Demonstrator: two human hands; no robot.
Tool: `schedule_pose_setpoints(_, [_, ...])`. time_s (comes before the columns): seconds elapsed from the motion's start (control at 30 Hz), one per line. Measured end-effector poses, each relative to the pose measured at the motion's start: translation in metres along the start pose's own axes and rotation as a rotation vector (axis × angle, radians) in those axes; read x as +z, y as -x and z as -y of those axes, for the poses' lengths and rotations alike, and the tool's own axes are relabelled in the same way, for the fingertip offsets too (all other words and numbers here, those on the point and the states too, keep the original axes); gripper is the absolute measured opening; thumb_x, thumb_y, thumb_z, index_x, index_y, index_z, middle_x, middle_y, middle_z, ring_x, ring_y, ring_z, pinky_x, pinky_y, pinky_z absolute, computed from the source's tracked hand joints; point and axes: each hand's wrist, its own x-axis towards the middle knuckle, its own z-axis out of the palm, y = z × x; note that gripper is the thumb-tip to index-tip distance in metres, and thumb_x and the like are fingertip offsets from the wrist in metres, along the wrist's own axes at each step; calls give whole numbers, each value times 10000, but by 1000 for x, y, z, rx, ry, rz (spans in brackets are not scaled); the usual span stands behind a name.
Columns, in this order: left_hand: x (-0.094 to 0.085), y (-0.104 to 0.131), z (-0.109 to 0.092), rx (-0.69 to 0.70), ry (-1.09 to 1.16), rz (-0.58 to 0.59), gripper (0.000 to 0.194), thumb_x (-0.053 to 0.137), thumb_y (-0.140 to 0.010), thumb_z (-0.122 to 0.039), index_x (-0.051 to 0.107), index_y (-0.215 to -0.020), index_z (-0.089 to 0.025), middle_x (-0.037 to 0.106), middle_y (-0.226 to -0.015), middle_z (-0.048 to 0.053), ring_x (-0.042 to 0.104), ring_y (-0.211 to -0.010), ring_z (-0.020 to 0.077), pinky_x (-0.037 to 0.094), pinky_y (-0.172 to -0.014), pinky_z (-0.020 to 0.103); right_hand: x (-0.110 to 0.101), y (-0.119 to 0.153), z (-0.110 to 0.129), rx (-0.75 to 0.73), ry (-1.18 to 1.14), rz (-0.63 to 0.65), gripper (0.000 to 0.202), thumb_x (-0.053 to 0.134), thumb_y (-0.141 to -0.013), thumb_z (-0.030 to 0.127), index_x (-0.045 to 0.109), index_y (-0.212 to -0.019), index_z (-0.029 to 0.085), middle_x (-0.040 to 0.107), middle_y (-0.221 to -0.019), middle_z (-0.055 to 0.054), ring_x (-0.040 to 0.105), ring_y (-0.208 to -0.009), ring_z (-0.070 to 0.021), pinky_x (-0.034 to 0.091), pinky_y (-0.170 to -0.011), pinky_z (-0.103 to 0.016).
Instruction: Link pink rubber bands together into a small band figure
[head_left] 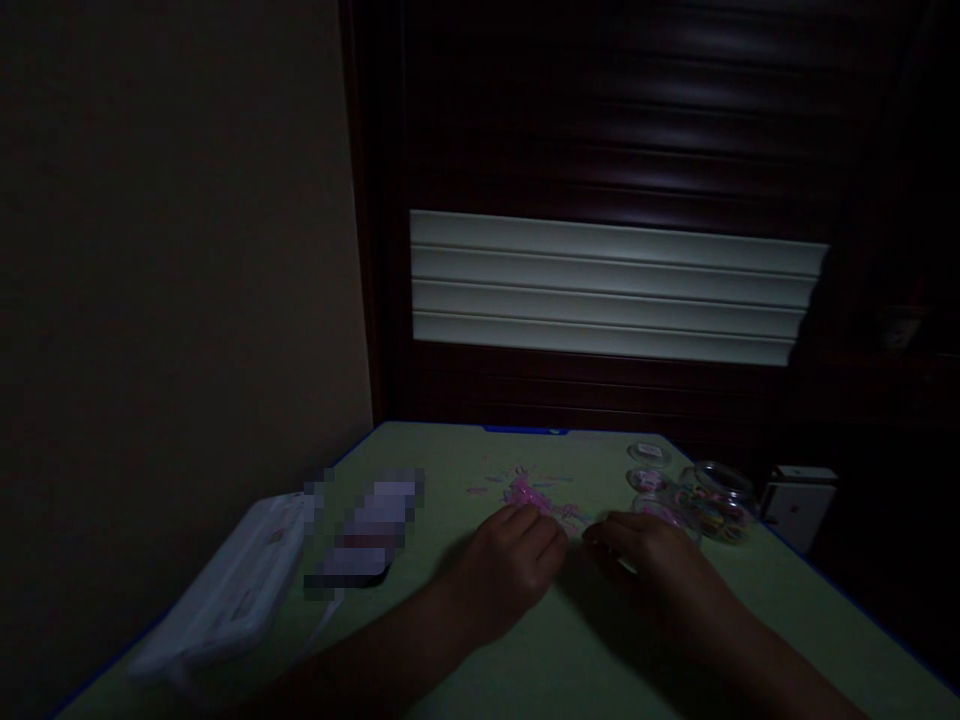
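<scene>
A loose pile of small pink bands [528,494], with some paler ones around it, lies on the green table [442,460]. My left hand [519,562] is just in front of the pile, its fingers curled and closed; what they hold, if anything, is hidden. To its right my right hand [651,555] is bent with thumb and fingertips drawn together, and the dim light hides what is between them. Beyond the right hand sit a clear container with pink bands [666,514], a smaller one [646,480] and a round jar of coloured bands [716,500].
A clear lid with a label [649,454] lies at the back right. On the left are a long white case [232,580] and a blurred-out device [371,530] with a white cable. A white box [799,505] stands beyond the table's right edge.
</scene>
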Motion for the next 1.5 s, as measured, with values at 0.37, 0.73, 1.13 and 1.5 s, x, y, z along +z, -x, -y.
schedule_pose_setpoints(0.37, [-1, -1, -2, 5, 4, 17, 127, 423, -894, -137, 550, -898, -134, 527, -780, 28, 487, -733, 162, 409, -652, 302, -1, 1, 1, -44, 29, -17, 183, 459, -796, 93, 610, -755, 189, 579, -704, -3, 513, -649, -107, 327, -597, -218])
schedule_pose_setpoints(0.73, [7, 1, -3, 24, 8, -5, 100, 445, -876, -119, 545, -881, -128, 537, -785, 25, 486, -718, 162, 409, -617, 294, -22, 2, -12, 56, 412, -133, 199, 460, -831, 119, 623, -748, 197, 609, -710, -21, 556, -674, -148, 328, -607, -254])
schedule_pose_setpoints(1.13, [13, 4, -4, 45, 6, 96, 92, 440, -887, -129, 532, -877, -139, 531, -800, 25, 496, -743, 151, 403, -638, 288, -40, 13, -40, 347, 661, -62, 229, 425, -754, 56, 622, -749, 172, 650, -769, -94, 605, -698, -234, 382, -600, -327])
schedule_pose_setpoints(1.5, [14, 3, -4, 40, 11, 132, 101, 434, -891, -129, 521, -842, -145, 527, -778, 24, 497, -728, 153, 408, -637, 287, -41, 14, -39, 388, 669, -25, 258, 389, -754, 30, 612, -764, 159, 650, -789, -112, 616, -707, -246, 389, -604, -347])
